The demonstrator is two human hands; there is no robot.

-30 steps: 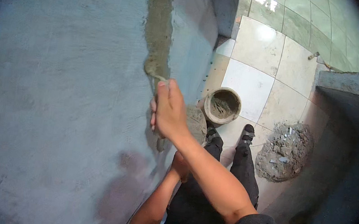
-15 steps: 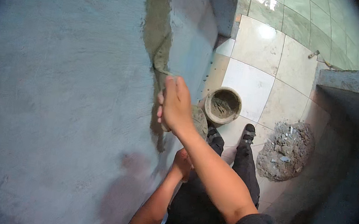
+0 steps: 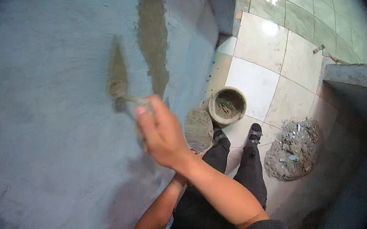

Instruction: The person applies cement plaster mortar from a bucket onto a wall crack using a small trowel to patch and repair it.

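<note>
In my right hand (image 3: 158,132) is the handle of a trowel (image 3: 117,73). The trowel's mortar-smeared blade, blurred by motion, is at the blue-grey wall (image 3: 54,111), left of a long strip of grey mortar (image 3: 153,36). My right hand and wrist cover the lower part of that strip. Low down, my left hand (image 3: 180,178) is mostly hidden behind the right forearm. It appears closed at the near end of a flat, mortar-covered board (image 3: 199,128); its grip is largely out of sight. The board lies just left of a bucket.
The round bucket (image 3: 227,105) with mortar inside stands on the tiled floor (image 3: 252,84) beyond my feet. To the right lies a heap of grey rubble (image 3: 294,150). A concrete ledge (image 3: 360,75) juts out at the far right; a small tool (image 3: 318,49) lies near it.
My right hand has swung the trowel left and down, off the mortar strip and over the wall beside it. The board has shifted slightly toward me. My left hand is now more covered by the right forearm.
</note>
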